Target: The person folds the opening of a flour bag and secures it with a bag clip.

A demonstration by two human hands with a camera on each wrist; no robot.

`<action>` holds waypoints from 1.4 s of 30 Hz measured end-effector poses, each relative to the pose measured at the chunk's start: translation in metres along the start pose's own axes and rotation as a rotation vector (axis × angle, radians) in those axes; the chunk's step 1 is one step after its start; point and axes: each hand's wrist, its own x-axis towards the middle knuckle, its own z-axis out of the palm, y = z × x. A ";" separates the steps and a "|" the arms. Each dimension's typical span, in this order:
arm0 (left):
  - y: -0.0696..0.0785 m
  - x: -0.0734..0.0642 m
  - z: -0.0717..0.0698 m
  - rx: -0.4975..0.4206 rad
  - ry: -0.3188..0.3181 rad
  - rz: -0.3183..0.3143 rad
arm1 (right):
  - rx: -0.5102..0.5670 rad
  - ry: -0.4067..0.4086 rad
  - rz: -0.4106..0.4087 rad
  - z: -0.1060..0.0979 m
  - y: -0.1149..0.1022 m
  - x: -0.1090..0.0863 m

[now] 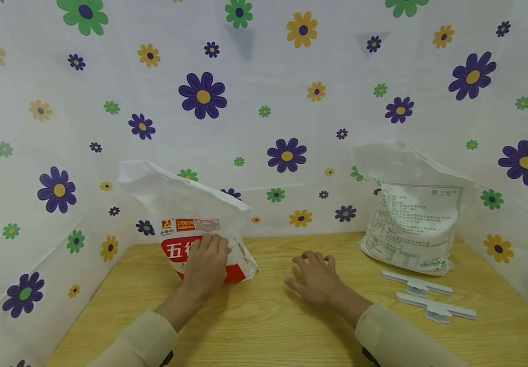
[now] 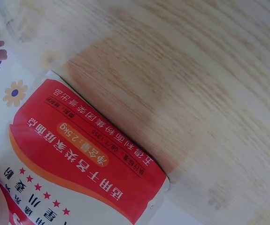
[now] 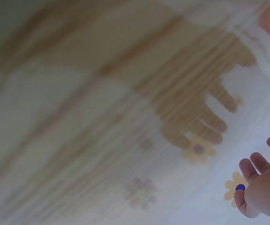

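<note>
Pale sleeves [image 1: 146, 336] reach up from the bottom edge of our head view, one to each of our hands. Our left hand [image 1: 206, 267] grips the front of a red-and-white bag [image 1: 190, 206], its fingers bent against the printed face. The bag stands tilted at the left of the table [image 1: 264, 326], its crumpled white top sloping down to the right; we cannot tell whether its lower edge touches the wood. Our left wrist view shows its red lower end close up, with an orange band.

Our right hand [image 1: 316, 283] is empty — fingers spread and slightly bent — over the table to the right of that bag, well apart from it. Farther right stands a second bag [image 1: 412, 221], white with green print, and in front of it lie two white clips [image 1: 435, 307], side by side. Behind everything hangs a flowered cloth [image 1: 254, 69].
</note>
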 end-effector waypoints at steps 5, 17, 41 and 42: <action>0.002 0.000 -0.001 -0.005 0.013 0.002 | 0.009 0.005 0.004 0.001 -0.001 0.002; 0.009 -0.001 -0.006 -0.008 0.020 0.040 | 0.025 0.001 0.009 0.002 -0.009 0.005; 0.022 -0.002 -0.012 -0.049 0.049 0.089 | 0.017 -0.033 0.002 0.006 -0.023 0.010; 0.022 -0.002 -0.012 -0.050 0.045 0.090 | 0.016 -0.036 0.004 0.006 -0.024 0.010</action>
